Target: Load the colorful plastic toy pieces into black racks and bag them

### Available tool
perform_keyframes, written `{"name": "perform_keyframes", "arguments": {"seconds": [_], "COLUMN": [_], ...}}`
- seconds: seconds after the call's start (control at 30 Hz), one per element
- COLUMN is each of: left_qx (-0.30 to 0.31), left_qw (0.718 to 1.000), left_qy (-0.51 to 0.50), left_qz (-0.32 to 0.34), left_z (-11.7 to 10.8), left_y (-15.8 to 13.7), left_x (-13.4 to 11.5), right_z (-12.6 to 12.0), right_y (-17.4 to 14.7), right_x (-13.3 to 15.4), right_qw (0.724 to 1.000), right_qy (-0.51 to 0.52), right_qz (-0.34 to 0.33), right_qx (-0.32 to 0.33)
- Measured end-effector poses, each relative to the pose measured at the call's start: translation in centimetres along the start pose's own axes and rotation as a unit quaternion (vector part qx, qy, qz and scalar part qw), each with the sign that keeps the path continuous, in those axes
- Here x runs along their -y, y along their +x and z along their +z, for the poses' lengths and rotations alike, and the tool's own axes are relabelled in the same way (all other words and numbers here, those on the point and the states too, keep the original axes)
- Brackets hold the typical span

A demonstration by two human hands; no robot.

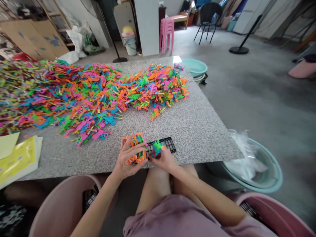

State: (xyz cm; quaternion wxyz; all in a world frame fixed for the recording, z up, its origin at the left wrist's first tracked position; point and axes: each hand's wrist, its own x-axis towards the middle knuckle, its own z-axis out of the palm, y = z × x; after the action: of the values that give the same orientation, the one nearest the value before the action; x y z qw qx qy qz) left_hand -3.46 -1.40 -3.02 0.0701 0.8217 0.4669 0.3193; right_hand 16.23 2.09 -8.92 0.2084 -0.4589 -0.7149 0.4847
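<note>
My left hand [125, 159] curves over a tightly packed row of small plastic toys [140, 139], mostly orange and green, with its fingers laid across them and the thumb along the near side. These toys stand at the left end of a black grid tray [170, 144], whose right part shows bare slots. Pinched in my right hand [166, 160] is a green and blue plastic toy [157, 147], just above the tray beside the row. Its fingertips are partly hidden.
A large heap of mixed bright toys [98, 89] spreads over the speckled table [197, 131]. Yellow printed sheets [21, 158] lie at the left. Pink tubs [61, 204] stand below the table edge, and a green tub [274, 174] holds clear plastic bags [247, 158] at the right.
</note>
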Motion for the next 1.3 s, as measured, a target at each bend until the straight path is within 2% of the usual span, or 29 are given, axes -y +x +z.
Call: {"name": "perform_keyframes", "arguments": {"seconds": [0.1, 0.2, 0.3, 0.37, 0.43, 0.5, 0.53, 0.6, 0.63, 0.7, 0.8, 0.87, 0.93, 1.0, 1.07, 1.17, 1.3], "left_qx": [0.000, -0.002, -0.007, 0.005, 0.013, 0.002, -0.005, 0.002, 0.017, 0.058, 0.099, 0.109, 0.117, 0.123, 0.130, 0.137, 0.117], "left_qw": [1.000, 1.000, 1.000, 1.000, 1.000, 1.000, 1.000, 0.998, 0.996, 0.990, 0.987, 0.987, 0.988, 0.988, 0.988, 0.986, 0.987], "left_qy": [0.001, 0.004, 0.000, -0.012, -0.021, -0.008, 0.008, 0.053, 0.073, 0.102, 0.114, 0.108, 0.094, 0.081, 0.074, 0.074, 0.093], "left_qz": [-0.001, -0.004, 0.002, 0.005, 0.003, 0.004, 0.011, 0.036, 0.054, 0.075, 0.058, 0.046, 0.046, 0.047, 0.049, 0.053, 0.065], "left_z": [0.1, 0.4, 0.2, -0.6, -2.0, -3.2, -3.7, -3.9, -3.7, -2.9, -1.6, -1.2, -1.1, -1.3, -1.6, -1.9, -1.9], "left_y": [0.0, 0.1, 0.1, -0.1, -0.3, -0.5, -0.5, -0.1, 0.3, 1.1, 1.9, 2.0, 1.8, 1.7, 1.7, 1.9, 1.8], "left_x": [-0.1, -0.1, -0.1, -0.1, -0.3, -0.8, -1.1, -1.8, -2.2, -2.5, -2.4, -2.1, -1.8, -1.6, -1.5, -1.6, -1.5], "right_z": [0.7, 0.8, 0.7, -0.1, -1.9, -4.6, -6.1, -9.0, -10.1, -11.5, -12.1, -12.0, -11.4, -10.3, -8.7, -5.7, -3.0], "right_y": [0.9, 0.9, 0.0, -0.5, 0.0, 2.0, 3.7, 7.9, 10.1, 14.0, 17.0, 16.6, 14.8, 12.1, 9.4, 6.7, 6.4], "right_x": [0.7, 1.8, 2.6, 2.5, 1.9, 1.2, 1.0, 0.9, 1.1, 1.4, 1.3, 0.4, -1.0, -2.2, -2.7, -2.1, -0.2], "right_qw": [0.985, 0.965, 0.960, 0.969, 0.980, 0.983, 0.978, 0.937, 0.912, 0.878, 0.866, 0.874, 0.908, 0.959, 0.992, 0.998, 0.993], "right_qy": [-0.173, -0.262, -0.278, -0.241, -0.182, -0.176, -0.209, -0.327, -0.386, -0.465, -0.494, -0.477, -0.405, -0.259, -0.098, 0.045, 0.064], "right_qz": [0.010, 0.009, 0.003, -0.005, -0.022, -0.028, -0.021, -0.015, -0.016, -0.025, -0.051, -0.056, -0.049, -0.033, -0.020, -0.035, -0.092], "right_qx": [-0.002, 0.019, 0.033, 0.053, 0.079, 0.045, -0.006, -0.123, -0.138, -0.112, -0.065, -0.072, -0.097, -0.107, -0.074, -0.018, -0.023]}}
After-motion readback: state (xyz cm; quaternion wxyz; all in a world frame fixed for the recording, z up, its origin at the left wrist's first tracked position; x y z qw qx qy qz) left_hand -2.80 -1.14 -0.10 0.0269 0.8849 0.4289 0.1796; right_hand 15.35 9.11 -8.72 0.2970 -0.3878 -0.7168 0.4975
